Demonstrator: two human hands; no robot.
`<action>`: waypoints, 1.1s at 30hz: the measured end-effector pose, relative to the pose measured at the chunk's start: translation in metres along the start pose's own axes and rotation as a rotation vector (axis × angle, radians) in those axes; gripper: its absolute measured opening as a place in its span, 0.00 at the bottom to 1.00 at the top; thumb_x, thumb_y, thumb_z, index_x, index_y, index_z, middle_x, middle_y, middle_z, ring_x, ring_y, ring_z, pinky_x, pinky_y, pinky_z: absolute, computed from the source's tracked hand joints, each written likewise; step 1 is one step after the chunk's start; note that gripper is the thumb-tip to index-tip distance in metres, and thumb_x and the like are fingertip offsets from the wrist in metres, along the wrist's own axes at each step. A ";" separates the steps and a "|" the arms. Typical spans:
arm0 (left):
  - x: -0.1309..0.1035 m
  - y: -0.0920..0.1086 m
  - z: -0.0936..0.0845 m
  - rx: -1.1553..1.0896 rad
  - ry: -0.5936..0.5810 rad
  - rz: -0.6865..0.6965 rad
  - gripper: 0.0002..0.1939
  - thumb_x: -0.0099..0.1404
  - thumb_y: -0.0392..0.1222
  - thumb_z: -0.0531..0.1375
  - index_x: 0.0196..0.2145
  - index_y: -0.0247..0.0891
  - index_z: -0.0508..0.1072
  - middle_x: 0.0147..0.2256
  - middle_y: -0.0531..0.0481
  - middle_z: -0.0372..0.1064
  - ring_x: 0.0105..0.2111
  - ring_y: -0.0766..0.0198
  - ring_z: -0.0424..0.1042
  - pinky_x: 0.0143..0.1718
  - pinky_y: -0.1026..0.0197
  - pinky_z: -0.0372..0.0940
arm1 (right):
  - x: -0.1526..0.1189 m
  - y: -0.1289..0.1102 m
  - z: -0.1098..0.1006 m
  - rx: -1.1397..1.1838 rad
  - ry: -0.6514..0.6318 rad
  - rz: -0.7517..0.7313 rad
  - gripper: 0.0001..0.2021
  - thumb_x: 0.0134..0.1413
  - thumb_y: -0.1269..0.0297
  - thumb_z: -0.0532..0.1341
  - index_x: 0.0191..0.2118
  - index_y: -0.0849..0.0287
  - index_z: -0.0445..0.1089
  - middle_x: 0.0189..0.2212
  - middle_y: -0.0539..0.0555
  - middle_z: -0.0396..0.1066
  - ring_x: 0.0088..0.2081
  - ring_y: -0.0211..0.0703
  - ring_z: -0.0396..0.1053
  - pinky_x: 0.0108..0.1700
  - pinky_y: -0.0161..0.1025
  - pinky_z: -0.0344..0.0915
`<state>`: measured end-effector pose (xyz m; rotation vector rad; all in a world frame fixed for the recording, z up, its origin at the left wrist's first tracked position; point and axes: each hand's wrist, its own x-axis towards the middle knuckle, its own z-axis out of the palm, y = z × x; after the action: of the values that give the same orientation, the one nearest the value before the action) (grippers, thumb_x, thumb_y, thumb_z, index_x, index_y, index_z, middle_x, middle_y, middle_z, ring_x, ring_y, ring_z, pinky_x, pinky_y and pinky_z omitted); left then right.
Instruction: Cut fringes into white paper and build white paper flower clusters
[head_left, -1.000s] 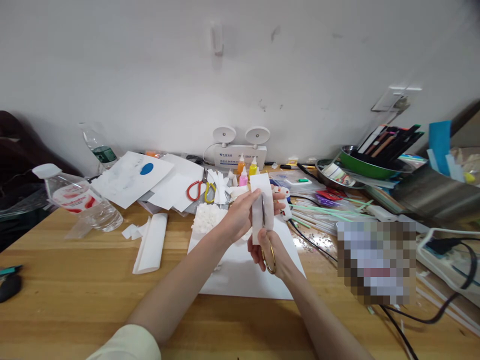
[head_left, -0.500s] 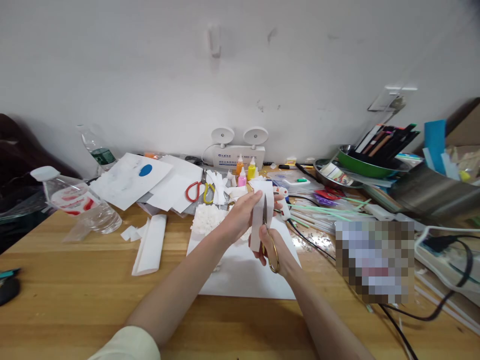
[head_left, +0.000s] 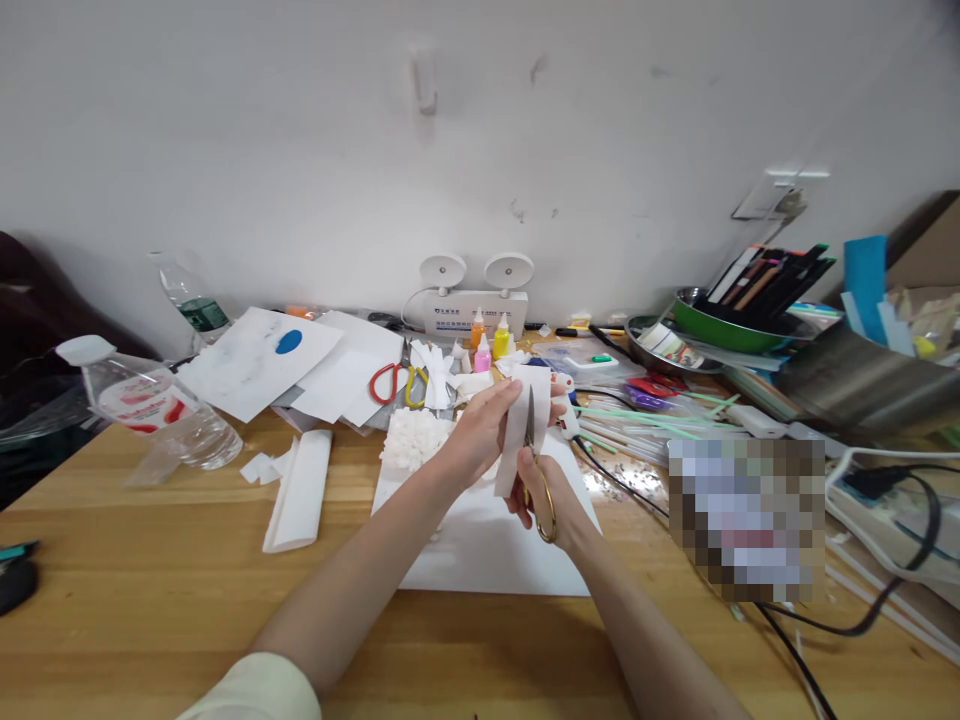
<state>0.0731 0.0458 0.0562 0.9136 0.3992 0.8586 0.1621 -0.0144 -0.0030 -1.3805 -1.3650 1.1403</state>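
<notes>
A strip of white paper (head_left: 511,450) is pinched in my left hand (head_left: 484,428), thumb on its front and fingertips showing past its right edge. Gold-handled scissors (head_left: 550,510) are gripped in my right hand (head_left: 551,492), their blades pointing up against the strip. Below both hands lies a white sheet (head_left: 495,560), with a cluster of crumpled white paper pieces (head_left: 414,438) on its upper left part. A folded white paper (head_left: 300,490) and small paper scraps (head_left: 262,467) rest on the wooden table to the left.
Two plastic bottles (head_left: 161,405) stand at the left. Red-handled (head_left: 385,384) and yellow-handled scissors (head_left: 416,386) lie behind my left hand, near small paint bottles (head_left: 502,340). Straws (head_left: 637,420), black cables and a green bowl of markers (head_left: 731,328) occupy the right.
The scissor blades look closer together against the strip, and the strip's lower end has shifted slightly left. Both hands keep their hold. The whole view has shifted slightly.
</notes>
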 end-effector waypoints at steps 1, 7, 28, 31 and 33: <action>0.000 0.000 0.000 0.007 0.000 -0.004 0.16 0.60 0.42 0.55 0.42 0.31 0.72 0.38 0.40 0.74 0.42 0.53 0.71 0.45 0.55 0.63 | 0.000 -0.001 0.000 0.003 0.005 0.003 0.36 0.46 0.31 0.39 0.11 0.60 0.59 0.06 0.50 0.55 0.09 0.31 0.51 0.13 0.31 0.47; 0.000 -0.002 0.002 0.018 0.020 -0.018 0.15 0.60 0.41 0.55 0.41 0.30 0.72 0.37 0.40 0.74 0.42 0.54 0.71 0.45 0.55 0.62 | 0.001 0.004 0.001 0.003 0.023 0.006 0.36 0.48 0.33 0.39 0.12 0.60 0.59 0.06 0.50 0.55 0.09 0.31 0.52 0.13 0.32 0.47; -0.001 -0.003 0.004 -0.068 0.048 -0.003 0.14 0.64 0.37 0.49 0.42 0.31 0.70 0.41 0.39 0.72 0.42 0.55 0.72 0.47 0.52 0.62 | 0.003 0.014 0.004 0.063 0.054 0.033 0.35 0.45 0.32 0.43 0.10 0.60 0.57 0.06 0.50 0.55 0.07 0.31 0.51 0.10 0.30 0.46; -0.001 -0.003 0.004 -0.071 0.045 -0.005 0.14 0.64 0.37 0.49 0.42 0.31 0.70 0.41 0.38 0.72 0.42 0.55 0.72 0.47 0.52 0.63 | 0.004 0.015 0.004 0.057 0.059 0.039 0.35 0.45 0.32 0.43 0.10 0.60 0.57 0.05 0.50 0.55 0.06 0.30 0.50 0.09 0.30 0.45; -0.001 -0.003 0.004 -0.068 0.034 0.005 0.13 0.63 0.38 0.50 0.42 0.31 0.70 0.41 0.38 0.72 0.42 0.54 0.72 0.47 0.52 0.63 | 0.005 0.017 0.004 0.054 0.061 0.037 0.35 0.45 0.32 0.43 0.10 0.60 0.58 0.05 0.51 0.55 0.06 0.30 0.51 0.09 0.30 0.45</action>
<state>0.0766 0.0425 0.0558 0.8380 0.3949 0.8887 0.1616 -0.0103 -0.0205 -1.3964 -1.2616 1.1421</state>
